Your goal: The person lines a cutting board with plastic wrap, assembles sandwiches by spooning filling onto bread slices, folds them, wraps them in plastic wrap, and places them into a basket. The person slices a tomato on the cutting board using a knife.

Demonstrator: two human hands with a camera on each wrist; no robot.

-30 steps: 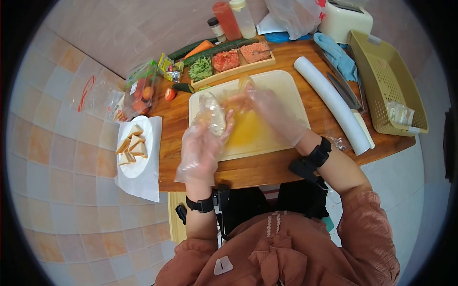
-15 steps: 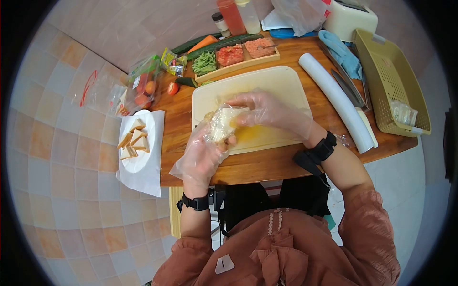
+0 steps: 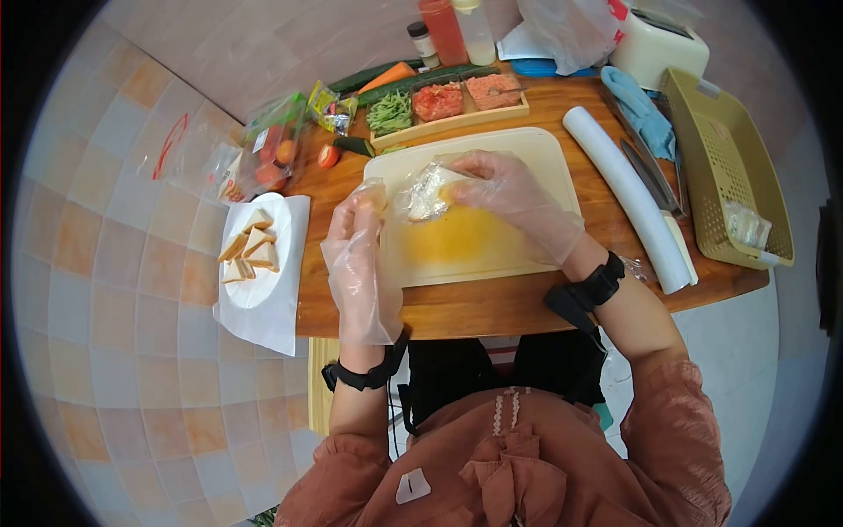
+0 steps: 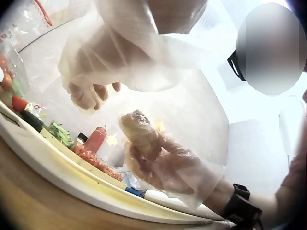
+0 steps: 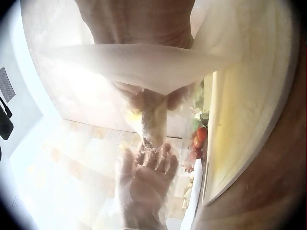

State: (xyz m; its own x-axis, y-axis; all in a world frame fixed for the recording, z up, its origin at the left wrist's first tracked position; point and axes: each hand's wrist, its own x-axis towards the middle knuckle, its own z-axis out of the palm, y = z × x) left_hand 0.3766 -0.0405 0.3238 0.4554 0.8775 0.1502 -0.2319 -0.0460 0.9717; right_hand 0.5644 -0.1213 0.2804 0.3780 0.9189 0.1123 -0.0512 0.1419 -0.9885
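Observation:
My right hand [image 3: 500, 189], in a clear plastic glove, grips a white sandwich wrapped in clear film [image 3: 428, 195] above the cutting board [image 3: 553, 158]. In the left wrist view the wrapped sandwich [image 4: 139, 125] stands up between the thumb and fingers. My left hand [image 3: 358, 255], gloved too, is raised at the board's left edge, a little apart from the sandwich. Its fingers bend loosely with nothing between them. A yellow patch [image 3: 452, 235] spreads over the middle of the board.
Cut sandwich triangles [image 3: 255, 246] lie on a white plate [image 3: 279, 215] at left. Behind the board is a wooden tray [image 3: 479, 117] with shredded fillings. A long white roll [image 3: 623, 198], knives [image 3: 645, 171] and a perforated basket [image 3: 746, 167] line the right side.
The left hand, which held the sandwich, has let go and moved left. The right hand came in from over the board and now holds the sandwich alone, slightly farther away from the body.

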